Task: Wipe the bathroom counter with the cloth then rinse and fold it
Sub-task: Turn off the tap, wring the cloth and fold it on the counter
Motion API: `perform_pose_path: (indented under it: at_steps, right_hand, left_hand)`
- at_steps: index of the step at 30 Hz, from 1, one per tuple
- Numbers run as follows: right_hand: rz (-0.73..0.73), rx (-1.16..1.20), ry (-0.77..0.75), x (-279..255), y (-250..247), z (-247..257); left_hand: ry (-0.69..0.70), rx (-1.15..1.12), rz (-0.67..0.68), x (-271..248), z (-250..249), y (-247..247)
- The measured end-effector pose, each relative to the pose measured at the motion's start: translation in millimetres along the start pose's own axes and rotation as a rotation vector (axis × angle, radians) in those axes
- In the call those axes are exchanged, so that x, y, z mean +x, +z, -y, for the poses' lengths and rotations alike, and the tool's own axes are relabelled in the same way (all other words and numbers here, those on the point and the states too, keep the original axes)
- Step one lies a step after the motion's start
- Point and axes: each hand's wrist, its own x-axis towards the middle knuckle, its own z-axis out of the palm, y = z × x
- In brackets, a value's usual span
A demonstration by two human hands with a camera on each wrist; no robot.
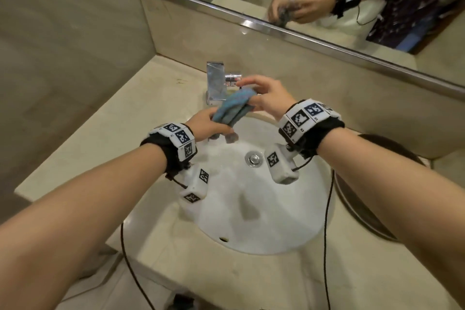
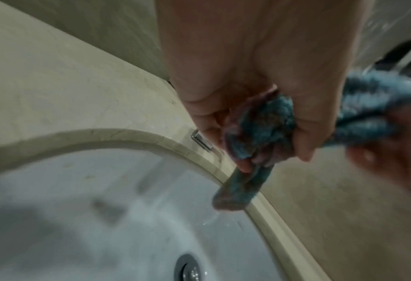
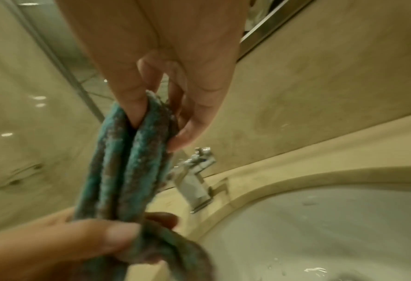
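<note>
A beige stone tabletop [image 1: 75, 148] fills the middle of the head view, with a white sink [image 1: 251, 209] set in it and a chrome faucet [image 1: 216, 83] at the sink's upper edge. Over the basin, just below the faucet at frame centre, hangs the bunched blue cloth [image 1: 232, 108]. The left hand [image 1: 208, 124] grips its lower end in curled fingers, and the right hand [image 1: 266, 98] pinches its upper end.
</note>
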Motion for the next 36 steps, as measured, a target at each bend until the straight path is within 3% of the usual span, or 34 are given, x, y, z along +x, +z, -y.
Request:
perform_pose_path:
  at_steps: [3, 6, 9, 11, 15, 17, 19, 25, 31, 36]
  right_hand:
    - [-0.121, -0.138, 0.107, -3, -19, -26]
    - [-0.051, -0.316, 0.17, -9, -21, -48]
    - [0.096, -0.418, 0.092, -16, -9, -54]
    - [0.193, -0.389, 0.043, -17, -2, -54]
    - [0.337, -0.211, 0.136, -11, -1, -52]
    - [0.365, -0.12, 0.227, -10, 3, -53]
    - [0.349, -0.201, 0.252, -9, 6, -54]
    - [0.26, -0.374, 0.075, -8, 14, -46]
    - [0.217, -1.025, -0.263, -12, 11, -22]
    - [0.292, -1.361, -0.339, -18, 12, -17]
  left_hand:
    - [0.022, -0.109, -0.029, 6, -1, 1]
    - [0.026, -0.223, -0.027, 10, -6, 8]
    - [0.043, -0.277, 0.014, 10, -12, 16]
    - [0.043, -0.26, 0.048, 9, -12, 19]
    - [0.028, -0.311, 0.09, 3, -13, 16]
    - [0.018, -0.338, 0.125, -1, -14, 12]
    - [-0.017, -0.322, 0.156, -7, -13, 8]
    - [-0.174, -0.323, 0.157, -14, -4, -11]
    - [-0.256, -0.296, 0.471, -15, -13, 0]
    - [-0.299, 0.011, 0.391, -8, -24, 12]
